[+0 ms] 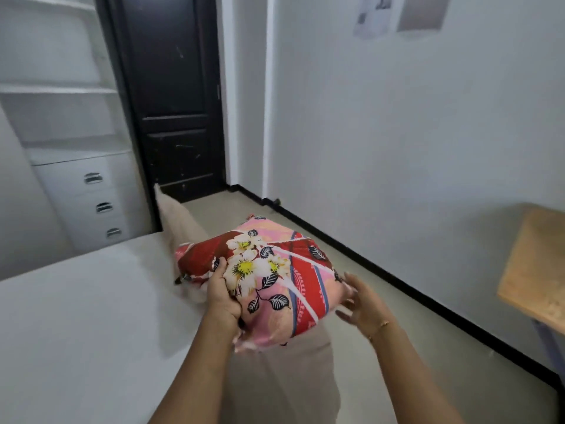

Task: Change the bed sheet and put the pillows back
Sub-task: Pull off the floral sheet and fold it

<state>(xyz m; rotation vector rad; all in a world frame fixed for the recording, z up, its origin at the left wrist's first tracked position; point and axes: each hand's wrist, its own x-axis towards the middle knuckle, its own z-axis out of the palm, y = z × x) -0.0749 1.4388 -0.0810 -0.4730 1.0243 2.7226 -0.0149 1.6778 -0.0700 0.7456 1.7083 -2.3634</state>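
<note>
The bed (76, 316) shows a plain, pale, smooth surface across all of it that is in view, and whether that is a bare mattress or a sheet already laid cannot be told from here. No pillow lies on that surface. The left hand (221, 290) grips a folded floral bundle (269, 276), red and pink with white flowers, its fingers curled into the cloth at the near left side, and holds it up in the air just past the bed's right edge, above the floor. The right hand (357, 301) is spread, fingers straight, at the bundle's right edge, touching it or just short of it; the blur there leaves that unclear. The bundle looks most like the fresh sheet, still folded, though it could be a cased cushion. Beige pillows (183, 228) stand on the floor against the bed's side. A wooden desk (532, 270) stands well apart at the right. By this reading the task is early: the floral cloth has yet to be unfolded, spread and tucked, and the pillows are still to go back.
</note>
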